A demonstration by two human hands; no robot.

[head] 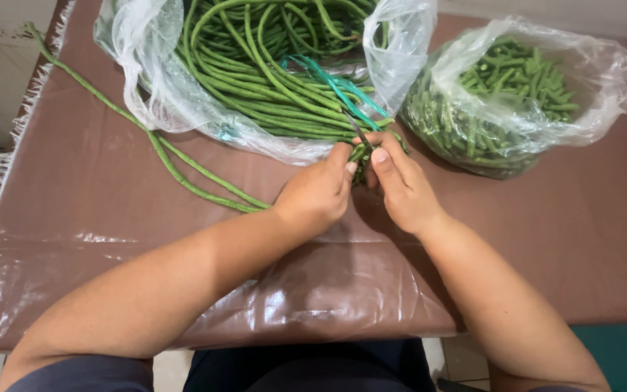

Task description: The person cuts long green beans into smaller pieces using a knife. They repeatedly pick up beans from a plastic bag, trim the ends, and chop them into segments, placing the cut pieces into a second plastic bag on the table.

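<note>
Your left hand (317, 192) was curled shut around a small bunch of long beans (361, 154). Your right hand (400, 185) was closed on the same bunch from the other side. The two hands were close together, with the thumbs almost touching. A thin dark blade (358, 131) stuck up from between your hands, but you could not tell which hand held it.

The bunch sat near the middle of the table (110, 210), just in front of you. Only the short green ends showed above your fingers. They pointed up and away from you, toward the big bag.

The big clear plastic bag (146, 72) lay just behind your hands. It was full of long beans that ran from the far left down toward your hands. A teal string (328, 80) lay across them.

A second clear bag (589, 80) sat to the right, full of short cut bean pieces (517, 72).

Two loose long beans (175, 163) lay on the table to the left, running slantwise from the far left corner toward your left hand.
</note>
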